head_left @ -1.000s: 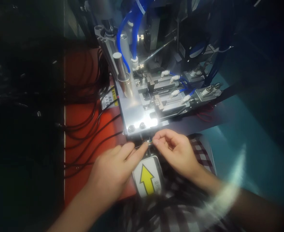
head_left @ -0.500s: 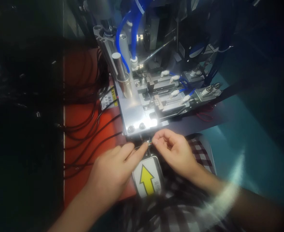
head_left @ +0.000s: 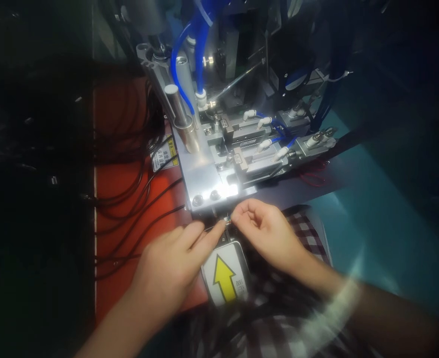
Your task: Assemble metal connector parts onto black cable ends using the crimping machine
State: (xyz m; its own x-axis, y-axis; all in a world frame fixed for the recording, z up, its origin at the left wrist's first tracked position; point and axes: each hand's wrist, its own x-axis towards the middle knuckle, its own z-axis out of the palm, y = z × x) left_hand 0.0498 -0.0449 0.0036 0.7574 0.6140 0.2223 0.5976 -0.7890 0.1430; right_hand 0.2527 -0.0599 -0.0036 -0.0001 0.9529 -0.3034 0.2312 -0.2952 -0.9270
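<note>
My left hand (head_left: 174,258) reaches in from the lower left, with one digit stretched to a tiny metallic part (head_left: 227,220) at the machine's front edge and the other fingers curled under. What those curled fingers hold is hidden. From the right, my right hand (head_left: 266,231) has its thumb and index finger pinched together right beside the tiny part. Whatever lies in that pinch is too small to name. Just above both hands is the bright metal plate (head_left: 204,181) of the machine, with two bolts near its edge. A white panel with a yellow arrow (head_left: 224,278) sits below the fingertips.
A metal post (head_left: 182,119) rises from the plate, with blue air tubes (head_left: 200,59) behind it. Pneumatic slides (head_left: 259,154) with white fittings extend to the right. Black cables (head_left: 141,199) cross the red surface (head_left: 118,293) at left. Checked cloth (head_left: 275,323) shows below.
The whole view has shifted slightly, so everything appears a little further left. Both hands keep nearly the same pose at the tiny part.
</note>
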